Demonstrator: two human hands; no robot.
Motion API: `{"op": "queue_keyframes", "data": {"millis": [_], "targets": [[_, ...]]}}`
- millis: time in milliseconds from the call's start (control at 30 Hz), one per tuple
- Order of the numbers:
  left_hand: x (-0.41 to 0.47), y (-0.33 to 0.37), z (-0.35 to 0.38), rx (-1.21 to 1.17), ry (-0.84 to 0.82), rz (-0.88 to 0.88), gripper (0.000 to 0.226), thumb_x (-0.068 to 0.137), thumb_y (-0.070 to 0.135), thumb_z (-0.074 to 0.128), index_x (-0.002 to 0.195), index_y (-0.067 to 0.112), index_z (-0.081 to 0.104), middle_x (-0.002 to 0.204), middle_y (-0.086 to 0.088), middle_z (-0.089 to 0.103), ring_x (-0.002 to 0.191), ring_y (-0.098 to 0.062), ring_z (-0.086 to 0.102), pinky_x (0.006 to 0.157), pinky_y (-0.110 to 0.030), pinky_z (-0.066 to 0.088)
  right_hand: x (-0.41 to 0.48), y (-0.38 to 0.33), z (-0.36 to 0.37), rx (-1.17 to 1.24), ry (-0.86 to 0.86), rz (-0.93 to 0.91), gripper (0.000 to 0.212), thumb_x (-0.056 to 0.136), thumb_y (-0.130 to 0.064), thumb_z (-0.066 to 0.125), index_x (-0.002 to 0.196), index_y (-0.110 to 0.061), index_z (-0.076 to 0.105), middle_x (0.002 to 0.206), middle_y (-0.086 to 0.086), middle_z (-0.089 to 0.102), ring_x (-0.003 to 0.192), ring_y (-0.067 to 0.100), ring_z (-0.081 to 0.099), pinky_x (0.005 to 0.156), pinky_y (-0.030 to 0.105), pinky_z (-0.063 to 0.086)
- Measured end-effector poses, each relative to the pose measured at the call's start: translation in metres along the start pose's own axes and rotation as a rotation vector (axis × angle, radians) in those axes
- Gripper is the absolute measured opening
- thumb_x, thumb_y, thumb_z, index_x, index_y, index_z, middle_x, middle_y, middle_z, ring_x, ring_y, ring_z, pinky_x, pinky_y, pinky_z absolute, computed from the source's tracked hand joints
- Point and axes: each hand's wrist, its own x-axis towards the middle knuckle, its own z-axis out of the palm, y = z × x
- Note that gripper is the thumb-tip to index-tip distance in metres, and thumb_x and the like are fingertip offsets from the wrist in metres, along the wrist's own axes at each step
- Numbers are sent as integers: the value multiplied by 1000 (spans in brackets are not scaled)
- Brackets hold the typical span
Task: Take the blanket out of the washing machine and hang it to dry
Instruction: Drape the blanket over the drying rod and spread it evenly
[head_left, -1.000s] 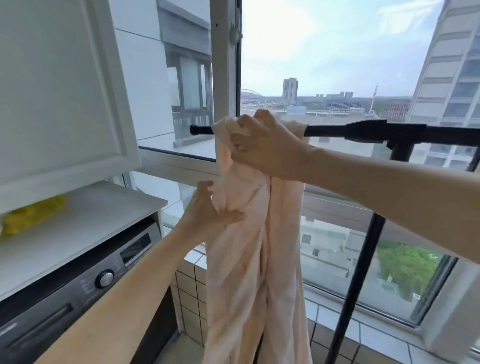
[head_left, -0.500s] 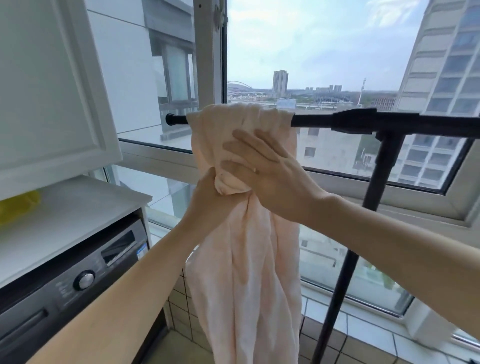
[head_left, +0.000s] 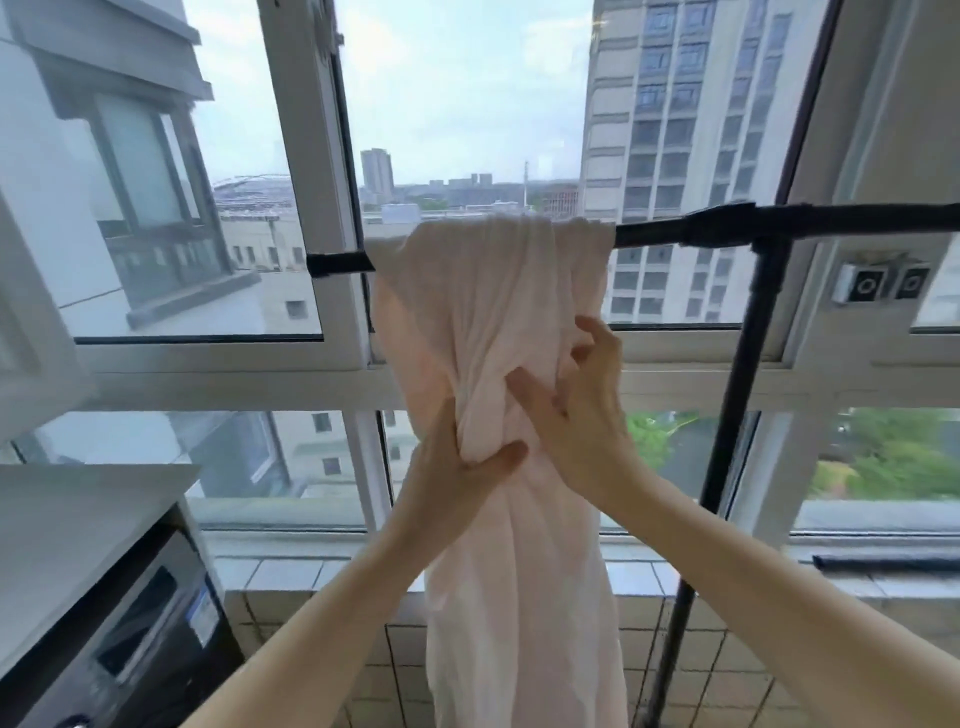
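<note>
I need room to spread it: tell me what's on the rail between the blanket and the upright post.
Nothing hangs there. In the head view the rail runs bare from the blanket to the upright post, widening into a sleeve before it.

The pale pink blanket (head_left: 498, 291) hangs draped over the black drying-rack rail (head_left: 675, 235), bunched into long vertical folds. Midway down, the cloth is gathered into a twisted wad. The dark-fronted washing machine (head_left: 130, 639) sits low at the left, well apart from it.
</note>
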Motion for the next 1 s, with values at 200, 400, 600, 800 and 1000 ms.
{"op": "queue_keyframes", "data": {"millis": [200, 400, 600, 800, 1000], "targets": [[-17, -5, 1, -127, 146, 170, 54, 84, 36, 71, 123, 43, 35, 106, 37, 56, 90, 9, 61, 64, -11, 51, -15, -24, 12, 78, 42, 150, 56, 93, -32, 56, 131, -28, 15, 134, -2, 55, 106, 11, 63, 89, 42, 52], [-31, -3, -1, -153, 201, 321, 59, 92, 45, 57, 142, 43, 26, 122, 24, 58, 98, -2, 65, 73, -36, 60, -24, -36, 14, -14, 60, 76, 57, 97, -20, 51, 139, -27, 14, 132, 1, 52, 112, 15, 58, 93, 35, 50], [-33, 38, -12, -35, 272, 522, 40, 93, 43, 54, 126, 58, 39, 88, 18, 60, 76, 3, 58, 74, -10, 47, -25, -61, -1, -218, 169, -155, 34, 99, -10, 47, 132, -9, 43, 94, -7, 55, 74, -5, 50, 67, 9, 37], [16, 119, -16, -89, 378, 663, 26, 89, 14, 64, 114, 18, 56, 95, 18, 61, 82, 2, 59, 70, -15, 48, 45, -109, -39, -386, 211, -262, 29, 99, -12, 47, 127, -9, 57, 112, 4, 59, 98, 12, 53, 81, -1, 30], [49, 139, -4, 43, 332, 569, 36, 87, 10, 64, 122, 10, 54, 108, -4, 66, 95, -18, 62, 75, -25, 46, 84, -102, -62, -545, 183, -201, 27, 98, -25, 53, 121, -13, 62, 109, 9, 63, 98, 22, 61, 79, 18, 39]]}}
